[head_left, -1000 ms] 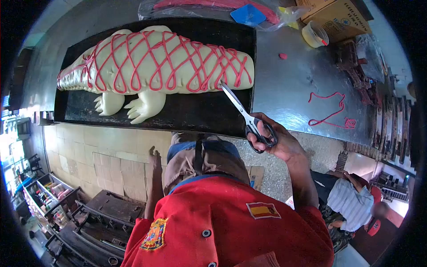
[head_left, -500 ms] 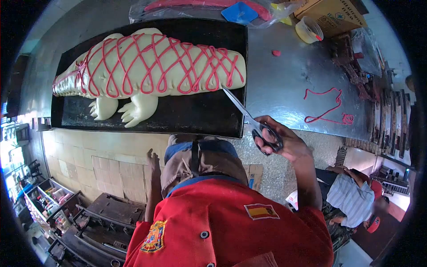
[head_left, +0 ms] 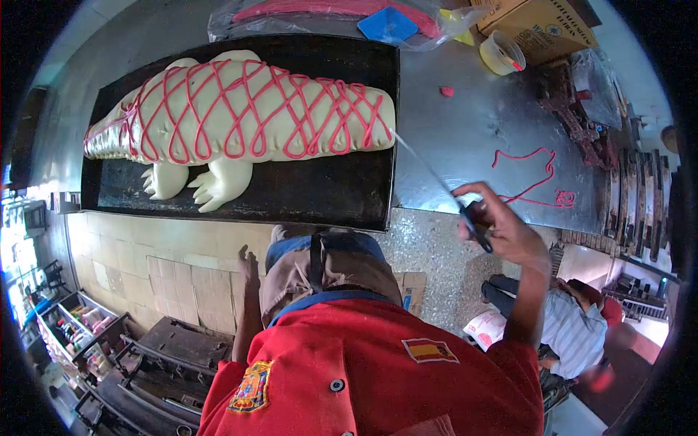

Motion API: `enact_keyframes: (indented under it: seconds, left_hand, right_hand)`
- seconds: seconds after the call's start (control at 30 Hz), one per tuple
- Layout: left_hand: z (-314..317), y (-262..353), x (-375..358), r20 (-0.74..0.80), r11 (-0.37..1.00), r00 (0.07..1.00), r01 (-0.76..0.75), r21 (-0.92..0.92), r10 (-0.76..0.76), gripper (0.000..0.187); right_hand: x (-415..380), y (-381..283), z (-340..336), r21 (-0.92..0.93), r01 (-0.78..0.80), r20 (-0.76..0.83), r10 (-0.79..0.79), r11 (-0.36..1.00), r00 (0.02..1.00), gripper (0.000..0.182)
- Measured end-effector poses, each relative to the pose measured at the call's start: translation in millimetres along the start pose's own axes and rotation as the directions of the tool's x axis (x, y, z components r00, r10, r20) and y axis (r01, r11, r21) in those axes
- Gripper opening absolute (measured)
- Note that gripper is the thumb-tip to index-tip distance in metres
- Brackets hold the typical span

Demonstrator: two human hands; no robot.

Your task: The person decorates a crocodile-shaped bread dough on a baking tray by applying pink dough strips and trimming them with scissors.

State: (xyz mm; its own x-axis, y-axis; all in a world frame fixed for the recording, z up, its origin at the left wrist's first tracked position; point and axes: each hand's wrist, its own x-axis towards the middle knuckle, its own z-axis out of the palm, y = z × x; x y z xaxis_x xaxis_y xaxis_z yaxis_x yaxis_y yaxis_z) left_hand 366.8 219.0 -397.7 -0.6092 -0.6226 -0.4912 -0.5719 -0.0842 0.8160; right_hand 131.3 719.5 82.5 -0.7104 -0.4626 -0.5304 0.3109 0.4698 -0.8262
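My right hand is closed around the black handles of a pair of scissors. Their long blade points up and left, its tip by the right end of the pale dough animal. This animal, shaped like a crocodile, has clawed feet and a lattice of pink dough strands over its back. It lies on a black tray. Down at my side hangs my left hand, fingers loosely apart and holding nothing.
On the metal table lie a loose pink strand and a small pink lump. At the back are a blue scraper, a plastic tub and a cardboard box. Another person is at the lower right.
My right hand has moved right with the scissors, and their tip has shifted from the animal's lower edge to its right end. The scissors now show edge-on. My left hand still hangs down.
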Motion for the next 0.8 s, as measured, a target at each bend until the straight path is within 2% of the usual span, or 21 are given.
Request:
enact_keyframes:
  seconds: [0.03, 0.07, 0.1, 0.17, 0.23, 0.3, 0.33, 0.37, 0.43, 0.47, 0.5, 0.57, 0.63, 0.67, 0.73, 0.8]
  left_hand:
    - [-1.5, 1.1, -0.6, 0.002, 1.000, 1.000, 0.000, 0.002, 0.000, 0.037]
    - [-3.0, 2.7, -0.6, 0.027, 0.999, 0.999, 0.041, -0.002, -0.040, 0.037]
    - [-3.6, 5.7, -1.1, 0.052, 0.997, 0.995, 0.081, -0.006, -0.081, 0.037]
    - [-4.6, 9.6, -2.2, 0.054, 0.992, 0.993, 0.106, -0.062, -0.103, 0.037]
    - [-4.4, 13.1, -6.6, 0.045, 0.982, 0.990, 0.136, -0.128, -0.132, 0.037]
    - [-2.5, 15.6, -9.3, 0.006, 0.992, 0.996, 0.094, -0.080, -0.094, 0.038]
    - [-1.7, -1.1, -4.2, -0.019, 0.981, 0.997, 0.075, -0.177, -0.079, 0.037]
    - [-1.2, -16.9, 1.0, -0.022, 0.980, 0.997, 0.075, -0.183, -0.080, 0.037]
    - [-3.6, -56.9, 11.8, -0.019, 0.999, 0.999, -0.037, -0.036, 0.036, 0.037]
    - [-1.0, -59.2, 10.6, -0.027, 0.998, 0.999, -0.035, -0.044, 0.034, 0.037]
    - [-0.3, -59.2, 8.7, -0.023, 0.999, 1.000, -0.007, -0.052, 0.006, 0.037]
    - [-0.4, -56.0, 3.2, -0.026, 0.998, 0.999, 0.021, -0.061, -0.023, 0.037]
    - [4.8, -37.9, -7.5, -0.056, 0.998, 0.997, 0.048, 0.028, -0.047, 0.037]
    - [5.1, -27.2, -14.6, -0.057, 0.999, 0.997, 0.047, 0.027, -0.045, 0.037]
    - [7.0, 3.1, -31.1, 0.000, 0.993, 0.993, 0.120, 0.021, -0.120, 0.037]
    - [10.9, 23.4, -41.7, -0.021, 0.991, 0.991, 0.128, -0.035, -0.129, 0.037]
  right_hand:
    - [-6.0, -13.9, -3.2, -0.261, 0.054, -0.113, -0.086, 0.964, 0.990, 0.046]
    - [-3.5, -21.8, -13.0, -0.432, 0.026, -0.144, -0.098, 0.901, 0.985, 0.050]
    - [-1.7, -42.4, -15.1, -0.538, -0.102, -0.206, -0.013, 0.837, 0.978, 0.051]
    - [9.7, -52.6, -24.7, -0.665, -0.197, -0.216, 0.067, 0.721, 0.974, 0.049]
    - [19.6, -58.4, -31.5, -0.705, -0.153, -0.176, 0.039, 0.693, 0.984, 0.050]
    - [28.2, -58.8, -35.9, -0.742, -0.109, -0.133, 0.015, 0.662, 0.991, 0.051]
    - [33.1, -53.8, -37.1, -0.756, -0.053, -0.102, -0.038, 0.652, 0.994, 0.050]
    - [37.3, -52.0, -39.7, -0.769, 0.004, -0.070, -0.091, 0.639, 0.993, 0.050]
    - [41.5, -57.3, -51.8, -0.783, 0.022, -0.036, -0.081, 0.622, 0.996, 0.049]
    - [42.7, -61.8, -59.1, -0.792, 0.040, -0.002, -0.069, 0.609, 0.998, 0.048]
    - [39.1, -74.0, -67.6, -0.870, 0.101, 0.042, -0.132, 0.482, 0.990, 0.046]
    - [41.8, -90.6, -92.0, -0.736, 0.086, 0.090, -0.029, 0.671, 0.996, 0.048]
    - [55.9, -111.0, -103.1, -0.785, 0.079, 0.096, -0.006, 0.615, 0.995, 0.048]
    - [64.7, -117.5, -107.4, -0.828, 0.069, 0.095, 0.018, 0.557, 0.995, 0.047]
    - [87.1, -123.0, -112.8, -0.840, 0.068, 0.102, 0.032, 0.538, 0.994, 0.046]
    - [110.7, -120.6, -119.0, -0.853, 0.073, 0.113, 0.046, 0.517, 0.992, 0.046]
